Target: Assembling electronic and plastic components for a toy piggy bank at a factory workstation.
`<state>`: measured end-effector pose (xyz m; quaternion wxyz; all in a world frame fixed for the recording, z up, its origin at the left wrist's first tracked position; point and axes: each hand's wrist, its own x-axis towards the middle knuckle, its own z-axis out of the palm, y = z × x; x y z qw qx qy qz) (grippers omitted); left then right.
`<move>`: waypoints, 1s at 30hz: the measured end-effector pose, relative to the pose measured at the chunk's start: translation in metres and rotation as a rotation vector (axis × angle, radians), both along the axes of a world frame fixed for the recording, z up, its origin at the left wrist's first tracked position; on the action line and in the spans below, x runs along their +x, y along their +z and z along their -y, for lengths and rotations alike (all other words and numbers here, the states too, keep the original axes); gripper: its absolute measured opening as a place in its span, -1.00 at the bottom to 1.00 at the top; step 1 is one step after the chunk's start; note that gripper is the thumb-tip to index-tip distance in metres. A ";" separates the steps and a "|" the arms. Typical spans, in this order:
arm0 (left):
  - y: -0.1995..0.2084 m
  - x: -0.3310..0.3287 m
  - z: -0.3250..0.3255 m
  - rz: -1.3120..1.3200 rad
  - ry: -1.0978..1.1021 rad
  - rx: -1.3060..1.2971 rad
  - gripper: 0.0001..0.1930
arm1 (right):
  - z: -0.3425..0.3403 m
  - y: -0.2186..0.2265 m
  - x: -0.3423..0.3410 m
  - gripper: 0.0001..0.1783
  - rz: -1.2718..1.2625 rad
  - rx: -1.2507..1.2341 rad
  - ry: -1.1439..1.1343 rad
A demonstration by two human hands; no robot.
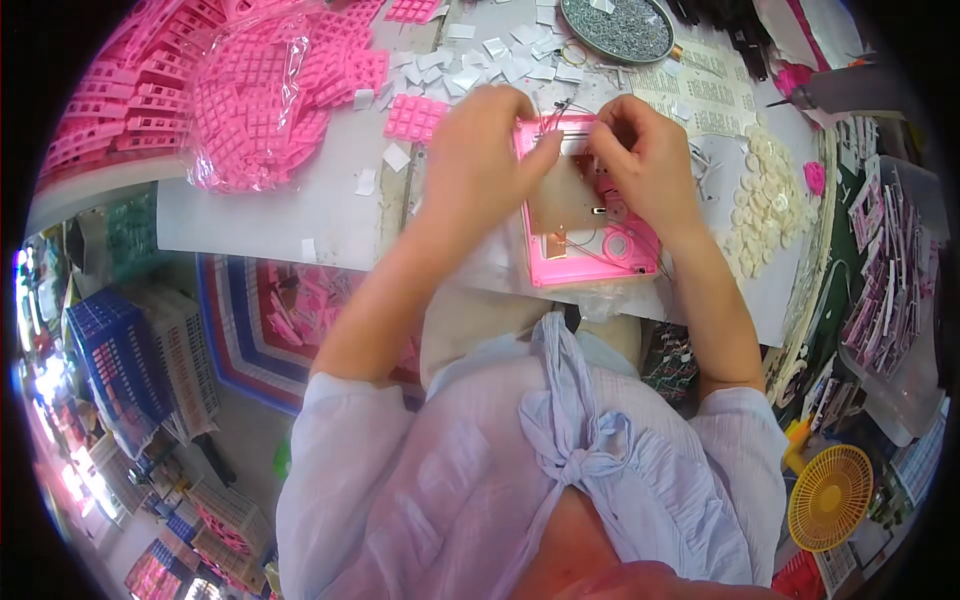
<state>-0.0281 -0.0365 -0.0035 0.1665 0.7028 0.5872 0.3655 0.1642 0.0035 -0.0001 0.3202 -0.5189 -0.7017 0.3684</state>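
An open pink plastic case rests on the worktable below my hands. Inside it are a flat brown board, a pink ring at the lower right and several thin wires. My left hand curls over the case's upper left edge, with the thumb reaching inward over it. At the upper right corner, my right hand has its thumb and fingers pinched together; whatever lies between them is hidden. Loose wire ends stick up between the two hands. A pink keypad lies beside my left hand.
Small white squares are scattered behind the case, next to a round dish of screws. White round pieces heap at the right, near a dark pointed tool. Bagged pink keypads fill the left; a striped bag stands below.
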 end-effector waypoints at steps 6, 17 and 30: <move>-0.012 -0.006 -0.019 -0.009 0.050 -0.171 -0.67 | 0.009 -0.002 0.005 -0.88 -0.171 0.044 0.093; -0.015 -0.003 -0.008 0.013 -0.437 0.293 -0.81 | -0.008 0.033 0.042 -0.73 0.183 0.202 0.691; -0.012 0.008 -0.004 0.171 -0.204 0.086 -0.92 | -0.061 0.010 0.020 -0.88 0.302 0.647 0.616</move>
